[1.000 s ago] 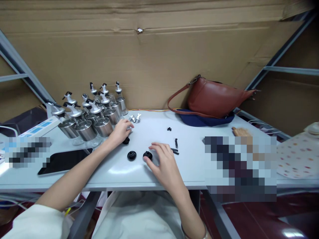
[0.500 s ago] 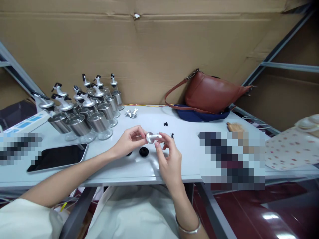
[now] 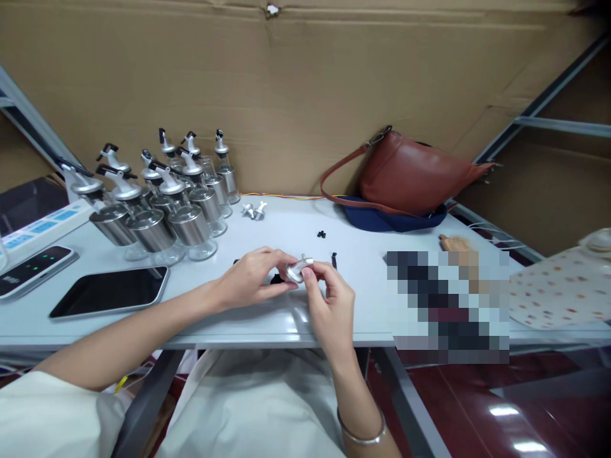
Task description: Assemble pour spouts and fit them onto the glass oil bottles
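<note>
A silver pour spout (image 3: 296, 270) with a round flared base is held between both hands, above the front of the table. My left hand (image 3: 260, 275) has its thumb and fingers about the base. At the spout's narrow end, my right hand (image 3: 330, 292) pinches it between thumb and fingertips. Under my left hand a black round part (image 3: 276, 278) is mostly hidden. To the right of the hands lies a small black lever (image 3: 335, 261). Further back are several tiny black pieces (image 3: 321, 234) and a few more silver spouts (image 3: 254, 210).
Several glass and steel oil bottles (image 3: 153, 232) with spouts crowd the left. In front of them lie a black-screened phone (image 3: 109, 292) and a power bank (image 3: 37, 270). A brown bag (image 3: 415, 175) rests on a navy cap (image 3: 391, 215) at the back right. Cardboard (image 3: 296, 95) stands behind.
The spout has turned in my hands, its narrow end now tilted upward to the right. My left hand has moved right, over the black round part. The view has shifted slightly.
</note>
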The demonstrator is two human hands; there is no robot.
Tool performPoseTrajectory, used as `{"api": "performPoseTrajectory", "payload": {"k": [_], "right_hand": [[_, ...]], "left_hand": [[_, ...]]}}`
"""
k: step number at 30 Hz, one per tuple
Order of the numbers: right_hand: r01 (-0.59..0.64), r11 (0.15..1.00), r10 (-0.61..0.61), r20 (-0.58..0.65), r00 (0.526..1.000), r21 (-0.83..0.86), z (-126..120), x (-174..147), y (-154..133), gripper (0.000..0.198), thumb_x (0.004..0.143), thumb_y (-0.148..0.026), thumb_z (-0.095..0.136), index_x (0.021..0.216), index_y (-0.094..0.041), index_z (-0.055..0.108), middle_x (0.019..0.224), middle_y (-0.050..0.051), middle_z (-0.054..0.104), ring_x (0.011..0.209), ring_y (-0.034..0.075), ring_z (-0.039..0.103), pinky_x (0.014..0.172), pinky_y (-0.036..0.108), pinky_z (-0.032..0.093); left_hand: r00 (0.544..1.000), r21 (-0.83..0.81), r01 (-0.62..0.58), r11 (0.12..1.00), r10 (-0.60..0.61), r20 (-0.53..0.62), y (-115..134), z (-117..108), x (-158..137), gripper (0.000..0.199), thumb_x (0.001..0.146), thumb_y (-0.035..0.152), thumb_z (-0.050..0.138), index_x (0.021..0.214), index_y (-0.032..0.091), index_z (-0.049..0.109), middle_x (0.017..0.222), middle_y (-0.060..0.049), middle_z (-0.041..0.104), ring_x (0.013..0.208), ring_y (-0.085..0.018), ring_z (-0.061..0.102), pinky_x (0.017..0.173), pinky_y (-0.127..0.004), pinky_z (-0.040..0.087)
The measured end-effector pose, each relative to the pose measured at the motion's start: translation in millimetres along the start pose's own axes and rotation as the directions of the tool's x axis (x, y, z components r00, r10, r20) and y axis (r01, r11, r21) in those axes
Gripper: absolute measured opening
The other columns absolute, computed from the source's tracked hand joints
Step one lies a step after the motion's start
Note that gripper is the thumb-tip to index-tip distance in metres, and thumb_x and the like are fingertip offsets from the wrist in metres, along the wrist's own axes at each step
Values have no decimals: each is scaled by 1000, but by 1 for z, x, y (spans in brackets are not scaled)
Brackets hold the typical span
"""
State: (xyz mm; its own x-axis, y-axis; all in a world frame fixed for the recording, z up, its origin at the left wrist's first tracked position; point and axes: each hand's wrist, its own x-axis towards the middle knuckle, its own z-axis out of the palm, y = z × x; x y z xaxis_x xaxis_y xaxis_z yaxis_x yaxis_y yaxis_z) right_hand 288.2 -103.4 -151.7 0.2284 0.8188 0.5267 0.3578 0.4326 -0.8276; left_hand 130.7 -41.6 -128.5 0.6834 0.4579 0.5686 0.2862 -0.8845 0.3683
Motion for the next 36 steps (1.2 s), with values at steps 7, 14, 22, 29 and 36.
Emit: {"api": "performPoseTrajectory", "payload": {"k": [7,14,22,29,36], "right_hand": [[-44,997,44,-6,999,56,-1,0,-4,15,88,-24,52,75,-19,58,74,0,60,71,13,55,69,26,43],[-65,995,64,23,998,77,-3,0,-2,16,87,-24,52,74,-19,58,72,0,60,71,15,56,69,27,44],[-86,993,85,17,996,76,-4,1,-3,17,89,-26,50,75,-19,59,75,1,63,73,15,58,70,27,44],[-55,998,55,-1,998,1,-7,1,-2,19,90,-26,48,77,-19,60,76,2,65,73,16,61,70,28,47],[89,803,-50,82,995,-590,-55,74,-10,14,81,-22,56,77,-19,69,78,7,70,71,21,61,70,33,45]], "left_hand": [[971,150,-221,964,232,-63,-10,5,-1,39,83,38,62,113,19,47,106,-11,68,99,-18,65,82,-31,50],[948,198,-317,928,318,31,-2,-2,3,35,86,29,58,119,17,51,103,-12,68,90,-17,66,81,-29,50],[918,242,-373,896,395,-46,-5,2,2,33,86,26,60,118,17,52,97,-9,73,84,-15,68,78,-28,50],[915,283,-357,890,395,-86,0,3,3,23,87,30,59,105,17,55,80,-4,72,71,-12,66,77,-29,45],[945,261,-315,913,328,-5,2,7,0,16,90,33,54,100,20,57,78,-1,71,66,-10,63,80,-31,36]]}}
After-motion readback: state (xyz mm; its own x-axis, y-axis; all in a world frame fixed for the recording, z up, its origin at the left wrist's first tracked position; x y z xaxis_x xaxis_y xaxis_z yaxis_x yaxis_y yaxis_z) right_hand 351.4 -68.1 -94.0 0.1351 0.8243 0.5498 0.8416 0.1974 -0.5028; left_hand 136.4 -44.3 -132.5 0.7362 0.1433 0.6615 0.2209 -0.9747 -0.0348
